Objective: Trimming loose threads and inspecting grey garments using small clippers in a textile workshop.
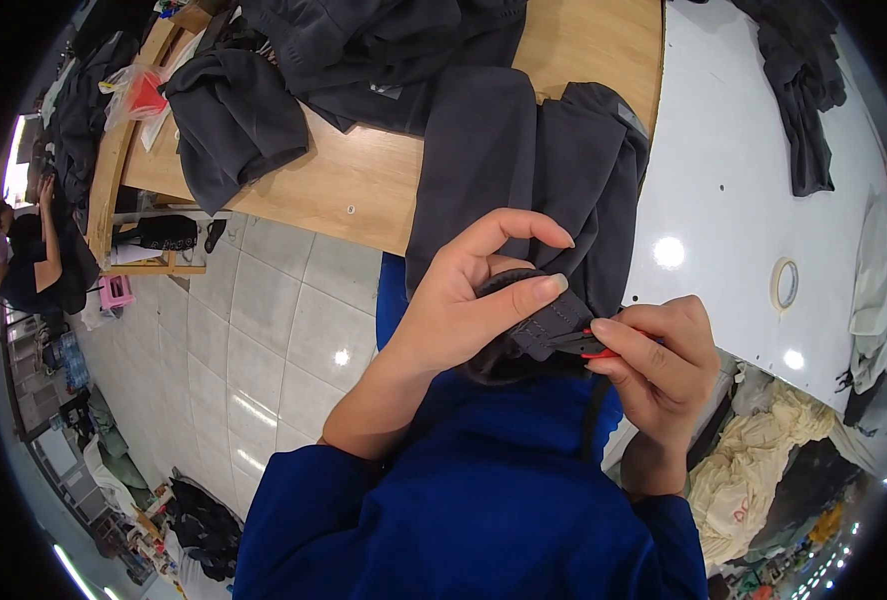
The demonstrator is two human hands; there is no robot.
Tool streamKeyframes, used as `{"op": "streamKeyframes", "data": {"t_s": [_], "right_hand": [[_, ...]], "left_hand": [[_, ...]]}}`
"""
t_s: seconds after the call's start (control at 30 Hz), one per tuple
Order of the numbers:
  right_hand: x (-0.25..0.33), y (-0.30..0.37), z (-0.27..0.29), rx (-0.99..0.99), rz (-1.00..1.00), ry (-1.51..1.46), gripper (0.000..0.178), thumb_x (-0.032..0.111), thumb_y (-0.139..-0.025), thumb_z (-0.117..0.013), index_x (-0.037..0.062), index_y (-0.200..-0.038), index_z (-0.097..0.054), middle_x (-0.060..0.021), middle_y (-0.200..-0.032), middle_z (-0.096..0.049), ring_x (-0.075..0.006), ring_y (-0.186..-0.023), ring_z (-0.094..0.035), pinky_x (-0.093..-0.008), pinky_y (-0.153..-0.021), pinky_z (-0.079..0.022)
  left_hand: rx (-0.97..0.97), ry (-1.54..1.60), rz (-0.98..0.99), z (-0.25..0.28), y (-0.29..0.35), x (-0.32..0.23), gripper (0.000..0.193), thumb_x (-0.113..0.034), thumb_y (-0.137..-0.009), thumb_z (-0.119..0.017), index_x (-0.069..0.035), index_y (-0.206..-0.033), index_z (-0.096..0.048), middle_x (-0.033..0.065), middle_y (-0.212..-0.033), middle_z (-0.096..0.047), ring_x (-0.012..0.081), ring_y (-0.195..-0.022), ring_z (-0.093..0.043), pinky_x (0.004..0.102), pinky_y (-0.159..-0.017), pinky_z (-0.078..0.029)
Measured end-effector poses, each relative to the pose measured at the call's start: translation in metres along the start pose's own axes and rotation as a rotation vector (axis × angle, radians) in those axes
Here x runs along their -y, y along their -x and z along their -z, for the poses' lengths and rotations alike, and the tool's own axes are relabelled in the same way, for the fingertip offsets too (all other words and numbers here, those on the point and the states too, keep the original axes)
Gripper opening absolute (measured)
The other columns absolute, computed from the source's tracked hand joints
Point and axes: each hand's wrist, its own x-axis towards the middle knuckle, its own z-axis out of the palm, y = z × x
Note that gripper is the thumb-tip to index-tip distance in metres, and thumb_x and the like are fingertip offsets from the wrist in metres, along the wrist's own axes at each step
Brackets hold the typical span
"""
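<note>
Steadying stitched dark cloth (549, 325)

Cloth sits nearside of the wooden table (364, 185), pinched by the left hand (474, 290), index raised; right hand (659, 360) pinches a red-edged tool (599, 354) at it. Slack cloth or tool slip could nick stitches.

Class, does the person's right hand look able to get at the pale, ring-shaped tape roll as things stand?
Probably not straight away: the right hand holds a small red-and-black tool, though nothing appears to block its way to the tape roll.
</note>
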Motion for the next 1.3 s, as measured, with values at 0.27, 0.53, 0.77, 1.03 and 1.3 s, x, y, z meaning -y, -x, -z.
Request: {"op": "streamKeyframes", "data": {"t_s": [0.27, 0.53, 0.77, 1.03, 1.3], "right_hand": [[0.006, 0.017, -0.016, -0.282, -0.392, -0.508, 0.040, 0.015, -0.071, -0.074, 0.0007, -0.105, -0.057, -0.0072, -0.088, -0.059, -0.0121, -0.074, -0.053, -0.0214, -0.067, -0.042], [0.017, 0.005, -0.055, -0.244, -0.635, -0.949, 0.039, 0.005, -0.071, -0.076, 0.0032, -0.100, -0.050, 0.0016, -0.084, -0.049, -0.0027, -0.067, -0.042, -0.0157, -0.059, -0.036], [0.003, 0.010, -0.057, -0.226, -0.706, -0.865, 0.010, 0.006, -0.086, -0.061, -0.0005, -0.093, -0.059, 0.0025, -0.077, -0.057, -0.0021, -0.067, -0.047, -0.0148, -0.061, -0.038], [0.005, 0.002, -0.060, -0.370, -0.489, -0.735, 0.006, 0.002, -0.084, -0.060, -0.0018, -0.089, -0.061, 0.0002, -0.072, -0.057, -0.0023, -0.063, -0.046, -0.0145, -0.057, -0.035], [0.000, 0.002, -0.051, -0.193, -0.685, -1.038, 0.008, 0.007, -0.088, -0.058, -0.0001, -0.087, -0.061, 0.0039, -0.073, -0.054, -0.0002, -0.065, -0.045, -0.0140, -0.059, -0.035]], "left_hand": [[-0.177, -0.168, -0.214, 0.000, 0.003, 0.011, 0.027, 0.002, -0.085, -0.059, 0.001, -0.110, -0.050, 0.0053, -0.087, -0.060, 0.0040, -0.079, -0.056, 0.0153, -0.069, -0.043], [-0.239, -0.454, -0.496, -0.016, 0.009, 0.035, 0.032, 0.003, -0.084, -0.059, 0.003, -0.114, -0.051, 0.0092, -0.094, -0.063, 0.0108, -0.086, -0.060, 0.0199, -0.078, -0.045], [-0.296, -0.334, -0.506, -0.016, 0.009, 0.032, 0.031, 0.002, -0.085, -0.057, 0.004, -0.115, -0.050, 0.0096, -0.094, -0.062, 0.0102, -0.085, -0.059, 0.0198, -0.077, -0.045], [-0.177, -0.266, -0.375, -0.006, 0.008, 0.041, 0.028, 0.000, -0.085, -0.059, 0.003, -0.111, -0.050, 0.0103, -0.104, -0.058, 0.0112, -0.091, -0.056, 0.0222, -0.082, -0.043], [0.207, -0.296, -0.290, 0.013, -0.005, 0.029, 0.020, -0.012, -0.086, -0.056, 0.006, -0.093, -0.059, 0.0132, -0.119, -0.050, 0.0182, -0.100, -0.049, 0.0298, -0.093, -0.036]]}}
